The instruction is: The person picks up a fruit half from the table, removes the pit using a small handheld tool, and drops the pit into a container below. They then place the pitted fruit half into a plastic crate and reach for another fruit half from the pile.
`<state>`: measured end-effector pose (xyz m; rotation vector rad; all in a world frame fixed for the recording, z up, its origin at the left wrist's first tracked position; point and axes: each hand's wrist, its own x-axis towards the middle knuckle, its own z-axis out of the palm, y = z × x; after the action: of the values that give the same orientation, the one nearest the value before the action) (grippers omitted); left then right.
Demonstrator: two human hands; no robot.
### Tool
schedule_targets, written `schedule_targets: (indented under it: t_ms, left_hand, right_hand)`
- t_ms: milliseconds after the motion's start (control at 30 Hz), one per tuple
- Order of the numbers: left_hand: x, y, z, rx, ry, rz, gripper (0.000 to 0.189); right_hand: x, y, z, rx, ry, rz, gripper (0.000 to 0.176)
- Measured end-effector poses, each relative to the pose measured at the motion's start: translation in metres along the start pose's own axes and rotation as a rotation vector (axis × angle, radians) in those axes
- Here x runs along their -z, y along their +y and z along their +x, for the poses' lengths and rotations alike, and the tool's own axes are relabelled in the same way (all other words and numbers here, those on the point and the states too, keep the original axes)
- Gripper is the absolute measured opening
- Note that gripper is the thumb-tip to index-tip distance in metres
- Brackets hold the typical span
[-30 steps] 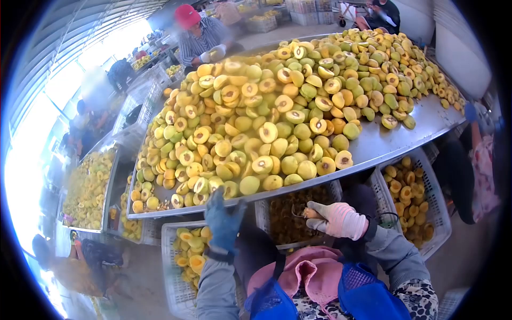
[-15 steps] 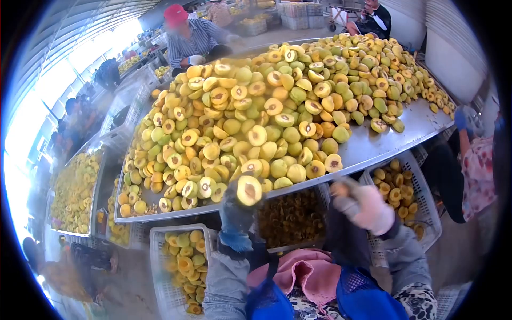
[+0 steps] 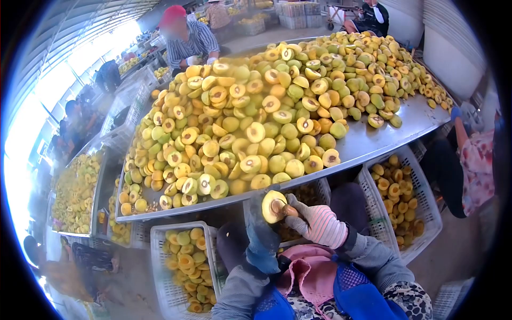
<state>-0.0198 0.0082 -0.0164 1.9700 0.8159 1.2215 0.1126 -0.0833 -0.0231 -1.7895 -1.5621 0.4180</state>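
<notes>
In a dark blue glove, my left hand (image 3: 260, 226) is closed around a halved peach (image 3: 273, 207), its cut face and brown stone turned toward my other hand. My right hand (image 3: 322, 225), in a pink-and-white striped glove, grips a small brown-handled tool (image 3: 290, 211) against that cut face; the tool's tip cannot be made out. Both hands are just off the near edge of a metal table (image 3: 368, 144) heaped with peach halves (image 3: 234, 122), many with stones showing. Under them, a crate with dark contents (image 3: 306, 193) is partly hidden by my hands.
A white crate (image 3: 154, 266) of pitted halves stands at my left, another crate (image 3: 433, 234) at my right. Across the table a person in a striped shirt (image 3: 192, 42) works. Someone in a floral top (image 3: 477, 165) is at the right. More loaded crates (image 3: 77, 192) are farther left.
My right hand has swung left from beside the right crate to the peach half. My left hand has moved slightly right and down, away from the table edge, still with a peach half.
</notes>
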Motion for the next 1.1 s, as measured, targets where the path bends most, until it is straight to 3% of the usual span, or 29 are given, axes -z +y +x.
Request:
schedule_targets:
  t_ms: [133,333,400,467,500,533,600,733,833,933,1033,1100]
  left_hand:
    - [-0.010,0.009,-0.004,0.120,0.063,-0.242,0.028]
    - [-0.007,0.011,-0.009,0.100,0.001,0.023,0.032]
    - [-0.012,0.001,-0.010,0.287,-0.010,-0.380,0.034]
    - [-0.009,-0.002,-0.010,0.492,-0.040,-0.981,0.035]
    - [-0.011,-0.003,-0.012,0.356,-0.038,-0.610,0.033]
    - [-0.015,-0.005,-0.013,0.455,-0.035,-0.879,0.032]
    - [-0.023,-0.018,-0.014,0.502,-0.017,-0.859,0.030]
    - [-0.019,-0.022,-0.017,0.106,0.078,-0.301,0.028]
    - [-0.017,-0.012,-0.018,0.066,0.086,-0.222,0.029]
    - [-0.009,-0.020,-0.019,0.183,-0.040,-0.319,0.026]
    - [-0.009,-0.011,-0.013,0.023,-0.046,-0.159,0.027]
    - [-0.007,-0.005,-0.014,0.138,-0.085,-0.223,0.028]
  right_hand:
    - [-0.006,0.006,0.000,-0.005,-0.054,0.071,0.052]
    - [0.005,0.003,-0.001,-0.017,-0.172,0.165,0.045]
    - [-0.005,0.014,-0.007,0.015,-0.130,0.339,0.042]
    - [0.010,-0.001,-0.006,-0.008,-0.121,0.248,0.045]
    - [0.008,0.000,-0.006,-0.004,-0.078,0.196,0.047]
    - [0.001,0.006,-0.008,0.034,-0.004,0.152,0.050]
    - [-0.002,0.007,-0.007,0.011,-0.019,0.194,0.048]
    - [-0.008,0.000,-0.004,0.007,-0.038,0.119,0.045]
    - [-0.012,0.002,-0.010,-0.009,-0.051,0.202,0.049]
    - [-0.014,0.015,-0.014,0.035,-0.105,-0.038,0.058]
    - [-0.016,0.016,-0.015,0.053,-0.076,0.032,0.059]
    - [-0.017,0.018,-0.016,0.038,-0.088,0.059,0.058]
